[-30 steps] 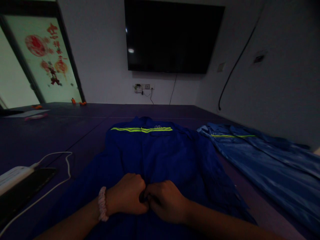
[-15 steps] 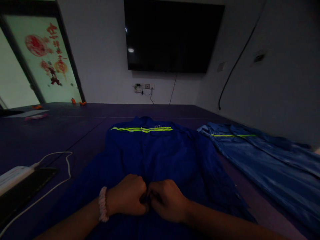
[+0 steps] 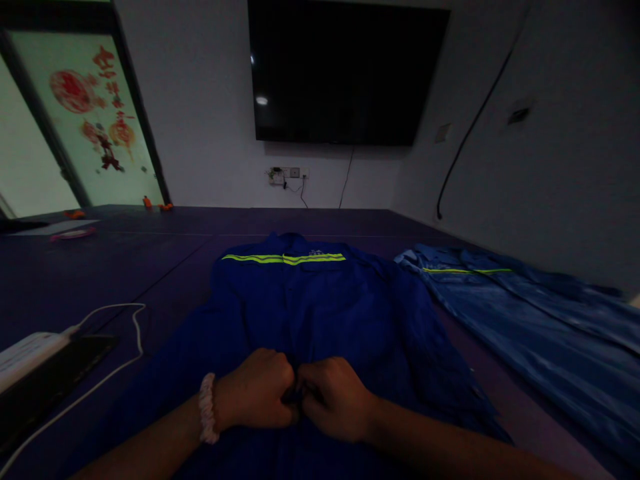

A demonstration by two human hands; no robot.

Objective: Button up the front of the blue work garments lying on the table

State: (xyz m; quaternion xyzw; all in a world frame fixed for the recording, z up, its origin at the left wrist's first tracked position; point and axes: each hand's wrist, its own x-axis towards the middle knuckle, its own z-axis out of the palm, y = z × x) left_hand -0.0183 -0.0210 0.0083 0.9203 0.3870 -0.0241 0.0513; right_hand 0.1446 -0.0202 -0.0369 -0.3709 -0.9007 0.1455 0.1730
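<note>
A dark blue work jacket (image 3: 340, 307) with yellow reflective stripes across the chest lies spread out face up, collar away from me. My left hand (image 3: 263, 390), a pink scrunchie (image 3: 207, 408) on its wrist, is closed on the jacket's front opening. Against it, knuckles nearly touching, my right hand (image 3: 334, 399) pinches the same front edge. The bit of cloth between the fingertips is dark, and whether a button is there cannot be made out.
On the right lies a second, lighter blue jacket (image 3: 530, 310) with a yellow stripe. To the left are a white power strip (image 3: 35, 353), a dark phone-like slab (image 3: 60, 373) and a white cable (image 3: 137, 327). A television (image 3: 350, 73) hangs on the far wall.
Almost nothing differs; both hands keep their closed hold on the jacket front, with only a very slight shift of the fingers.
</note>
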